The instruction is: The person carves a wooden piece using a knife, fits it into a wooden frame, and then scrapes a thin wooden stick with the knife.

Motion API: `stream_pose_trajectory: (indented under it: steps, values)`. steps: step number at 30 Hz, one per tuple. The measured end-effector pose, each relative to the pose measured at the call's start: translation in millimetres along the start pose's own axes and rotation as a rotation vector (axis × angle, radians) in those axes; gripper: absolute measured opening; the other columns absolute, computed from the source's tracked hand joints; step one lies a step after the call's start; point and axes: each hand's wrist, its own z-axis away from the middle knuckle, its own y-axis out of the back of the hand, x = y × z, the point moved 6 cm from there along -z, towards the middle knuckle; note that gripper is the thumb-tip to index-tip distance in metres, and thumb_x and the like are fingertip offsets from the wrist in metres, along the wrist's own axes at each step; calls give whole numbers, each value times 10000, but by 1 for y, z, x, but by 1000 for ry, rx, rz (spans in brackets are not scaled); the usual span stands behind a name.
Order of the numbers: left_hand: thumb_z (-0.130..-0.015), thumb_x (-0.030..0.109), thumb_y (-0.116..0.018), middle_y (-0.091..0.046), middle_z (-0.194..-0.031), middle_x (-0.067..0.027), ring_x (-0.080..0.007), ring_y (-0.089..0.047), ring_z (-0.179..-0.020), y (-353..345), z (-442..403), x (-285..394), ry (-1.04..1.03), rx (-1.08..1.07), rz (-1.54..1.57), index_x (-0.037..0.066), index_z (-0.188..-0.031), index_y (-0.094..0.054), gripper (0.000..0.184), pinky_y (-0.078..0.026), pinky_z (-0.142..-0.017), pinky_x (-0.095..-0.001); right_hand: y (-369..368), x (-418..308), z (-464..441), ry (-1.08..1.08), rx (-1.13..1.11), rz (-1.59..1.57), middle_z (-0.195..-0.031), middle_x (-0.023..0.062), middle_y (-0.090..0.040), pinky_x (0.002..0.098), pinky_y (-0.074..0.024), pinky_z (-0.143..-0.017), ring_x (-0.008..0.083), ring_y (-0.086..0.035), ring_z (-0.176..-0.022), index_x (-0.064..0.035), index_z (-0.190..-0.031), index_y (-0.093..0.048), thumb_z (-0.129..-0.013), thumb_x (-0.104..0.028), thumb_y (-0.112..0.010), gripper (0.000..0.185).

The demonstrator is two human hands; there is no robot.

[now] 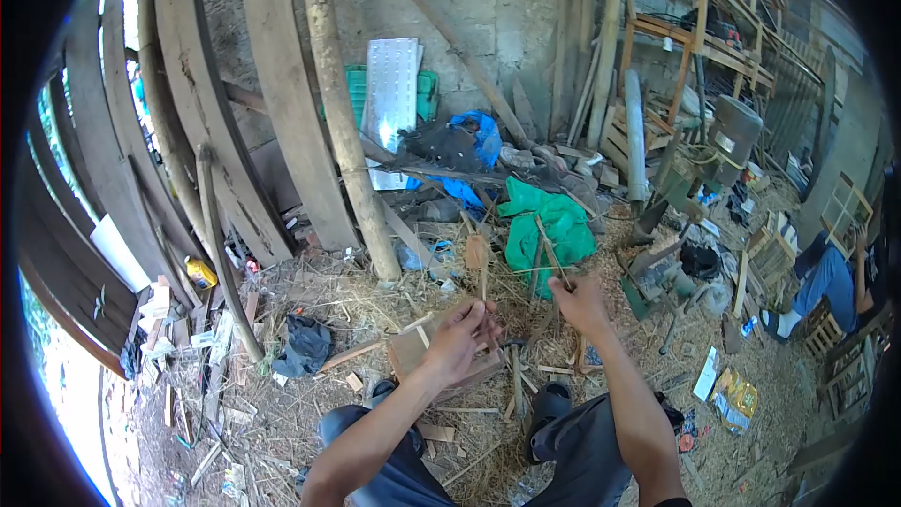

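Note:
My left hand (465,330) is closed around the thin lower end of a wooden piece (477,252), which stands upright and widens into a block at its top. My right hand (579,305) is wrapped round a long, thin tool (550,249) that points up and to the left; its exact kind is too small to make out. A gap separates the tool from the wooden piece. Below my left hand, between my feet, sits a wooden block (407,355), partly covered by the hand and forearm.
Ahead lies a green plastic sheet (554,230) beside blue tarpaulin (460,192). A round pole (343,113) and planks (282,84) lean at left. Straw and wood scraps litter the floor. Another person's jeans-clad leg (818,293) shows at far right. A yellow bag (735,400) lies nearer.

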Motion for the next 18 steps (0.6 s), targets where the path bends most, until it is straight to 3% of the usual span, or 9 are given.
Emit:
stream_pose_trajectory:
  steps: [2,3,5,8,9,11,14,15,18]
  values:
    - [-989,210,-459,-537,-826,5,-109,-537,-770,11,-7,5,-105,46,-31,49,-1058,-564,205,-456,-778,-270,-24,-22,18,43,-259,-656,-792,105,-682,344,-465,-643,189,-619,-685,18,-873,-681,-863,-312,-630,334]
    - [-989,210,-459,-537,-826,5,-109,-537,-770,14,-12,1,-112,55,-29,49,-1058,-564,205,-456,-778,-270,-25,-33,27,52,-269,-655,-792,105,-682,344,-465,-643,189,-619,-685,18,-873,-681,-863,-312,-630,334]
    - [-978,221,-490,-572,-889,1,-105,-538,-800,16,-15,8,-361,105,-279,45,-1066,-593,223,-430,-796,-260,-28,-62,46,216,-402,-693,-747,26,-646,262,-416,-642,93,-536,-672,14,-894,-677,-880,-303,-635,321]
    - [-959,217,-529,-597,-892,-3,-92,-535,-806,15,-10,17,-426,194,-443,43,-1025,-620,207,-415,-778,-241,-30,-72,53,223,-425,-786,-729,18,-642,255,-413,-642,80,-549,-691,0,-914,-688,-872,-292,-644,298]
    - [-959,217,-529,-597,-892,-3,-92,-535,-806,14,-6,20,-422,199,-442,43,-1025,-620,207,-415,-778,-241,-31,-69,52,221,-431,-786,-729,18,-642,255,-413,-642,80,-549,-691,0,-914,-688,-872,-292,-644,298]
    - [-938,207,-566,-622,-861,-3,-82,-530,-800,16,-1,23,-359,229,-159,41,-991,-635,187,-399,-759,-217,-30,-59,43,131,-453,-861,-708,-6,-628,236,-381,-562,62,-511,-617,-7,-917,-691,-863,-257,-653,258]
    - [-906,200,-616,-636,-845,-15,-82,-542,-781,42,5,57,-425,326,-196,30,-946,-644,178,-412,-738,-219,-16,-48,39,17,-516,-765,-699,-22,-624,240,-327,-475,46,-447,-533,-13,-898,-695,-861,-209,-654,203]
    - [-906,200,-616,-636,-845,-15,-82,-542,-781,51,8,63,-413,318,-202,30,-946,-644,178,-412,-738,-219,-16,-44,36,41,-490,-824,-686,-29,-607,230,-247,-415,23,-365,-465,-16,-879,-680,-867,-181,-652,168]
    - [-876,193,-655,-641,-855,-33,-91,-554,-749,53,11,79,-390,125,-372,15,-956,-644,196,-432,-703,-234,-7,-38,33,-29,-526,-1079,-682,-24,-590,212,-227,-408,12,-346,-449,-26,-868,-655,-870,-187,-657,161]
